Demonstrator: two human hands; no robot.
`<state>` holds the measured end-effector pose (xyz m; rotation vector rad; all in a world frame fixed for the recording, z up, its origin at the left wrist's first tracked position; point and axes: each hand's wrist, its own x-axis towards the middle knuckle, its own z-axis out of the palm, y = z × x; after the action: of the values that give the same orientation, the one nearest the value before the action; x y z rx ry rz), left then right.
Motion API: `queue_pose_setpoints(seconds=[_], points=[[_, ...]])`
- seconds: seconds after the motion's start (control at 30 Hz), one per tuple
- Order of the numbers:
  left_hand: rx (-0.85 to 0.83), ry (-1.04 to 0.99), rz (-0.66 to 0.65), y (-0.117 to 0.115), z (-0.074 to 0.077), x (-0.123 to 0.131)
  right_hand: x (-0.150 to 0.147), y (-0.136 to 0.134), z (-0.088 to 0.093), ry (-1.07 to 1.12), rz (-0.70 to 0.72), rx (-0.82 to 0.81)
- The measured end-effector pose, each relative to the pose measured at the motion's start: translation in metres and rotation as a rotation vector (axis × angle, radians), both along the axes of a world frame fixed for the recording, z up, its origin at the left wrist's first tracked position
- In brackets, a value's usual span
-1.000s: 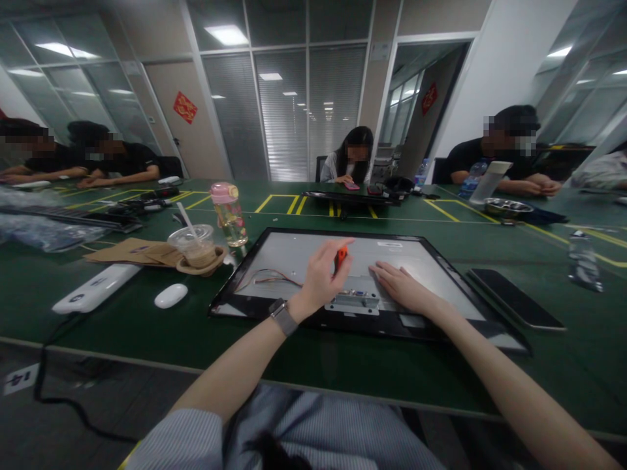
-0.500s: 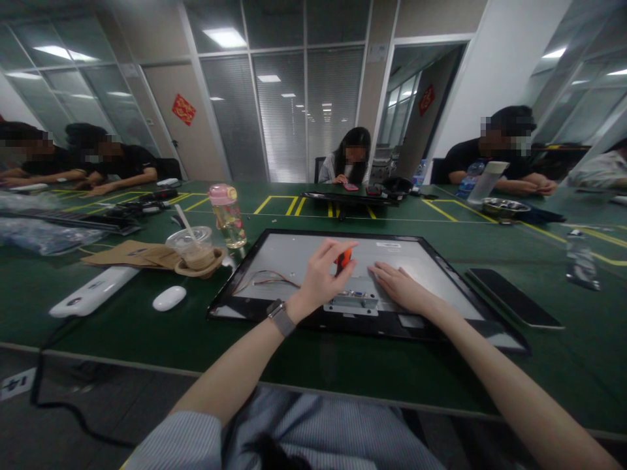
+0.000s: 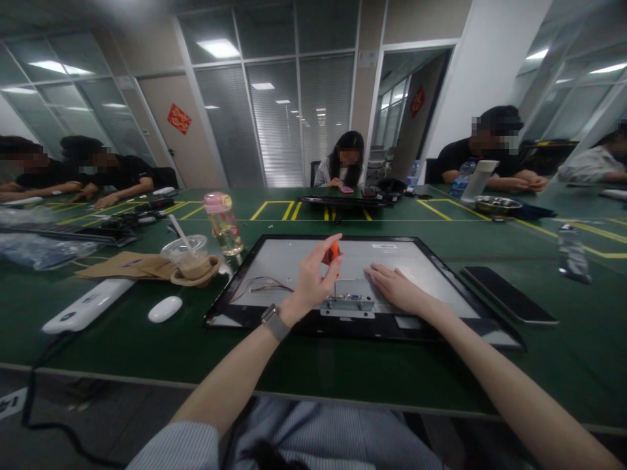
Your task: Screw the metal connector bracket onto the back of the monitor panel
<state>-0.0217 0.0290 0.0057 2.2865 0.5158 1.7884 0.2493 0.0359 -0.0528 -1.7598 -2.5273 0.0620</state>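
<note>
Just in from the near edge of the worktop lies a black-framed display panel, its grey metal back facing up and its long axis running left to right, roughly along that edge. Close to the panel's near border sits a metal bracket with small connectors, set lengthwise the same way. Over the bracket's left end, the left hand has its thumb and fingers curled round the orange handle of a screwdriver; the tool stands nearly upright, handle up, its thin shaft pointing down at the bracket. Fastening looks partway along: the bracket is in place and the screwdriver is at it, but the screws are too small to tell which are tight and which remain, and a loose wire bundle lies on the metal further left, its far connection unclear. The right hand rests flat on the panel just beyond the bracket's right end, fingers outstretched and gripping nothing. Toward the worktop's left side are a white mouse, a long white device, an iced drink and a pink-lidded bottle; a dark slab lies right of the panel. Near the far edge, another dark panel lies before a seated person.
</note>
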Motion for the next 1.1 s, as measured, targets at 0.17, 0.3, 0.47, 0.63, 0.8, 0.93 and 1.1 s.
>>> queue_pose_setpoints(seconds=[0.17,0.3,0.47,0.63,0.8,0.93,1.1], points=[[-0.157,-0.105,-0.131,-0.004,-0.008,0.007,-0.001,0.000,0.000,-0.018,0.022,0.015],[-0.317,-0.189,-0.229,-0.005,-0.016,0.015,0.000,0.000,-0.002,-0.031,0.018,0.026],[-0.417,-0.208,-0.299,-0.006,-0.023,0.022,0.001,0.002,-0.004,-0.035,0.032,0.041],[-0.451,-0.189,-0.293,-0.008,-0.025,0.024,0.002,0.005,-0.009,-0.014,0.037,0.066],[-0.434,-0.166,-0.286,-0.006,-0.028,0.024,0.005,0.008,-0.014,-0.003,0.051,0.091],[-0.375,-0.117,-0.259,-0.007,-0.026,0.021,0.006,0.009,-0.016,0.002,0.054,0.094],[-0.239,-0.007,-0.247,-0.015,-0.013,0.019,0.006,0.009,-0.017,-0.037,0.064,0.114]])
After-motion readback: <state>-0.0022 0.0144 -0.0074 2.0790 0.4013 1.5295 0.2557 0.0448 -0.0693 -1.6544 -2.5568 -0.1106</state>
